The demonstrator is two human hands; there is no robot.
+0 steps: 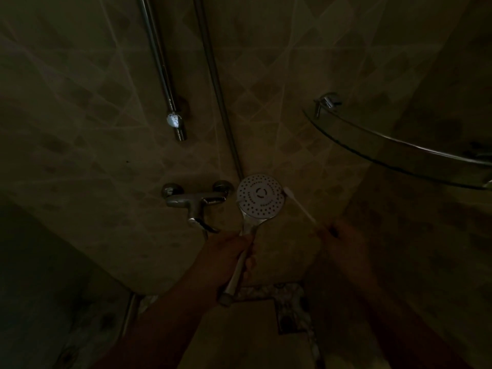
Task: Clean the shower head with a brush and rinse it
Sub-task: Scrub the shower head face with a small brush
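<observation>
The scene is very dark. A round white shower head [260,197] with many small holes faces me in the middle of the view. Its chrome handle runs down into my left hand [226,255], which grips it. A thin white brush [299,205] slants up from my right hand [343,241]; its tip touches the right rim of the shower head. My right hand is closed around the lower end of the brush.
A chrome mixer tap [195,202] with a lever sits on the tiled wall just left of the shower head. A chrome riser rail [162,67] and a hose [215,83] run up the wall. A glass corner shelf [394,150] juts out at right.
</observation>
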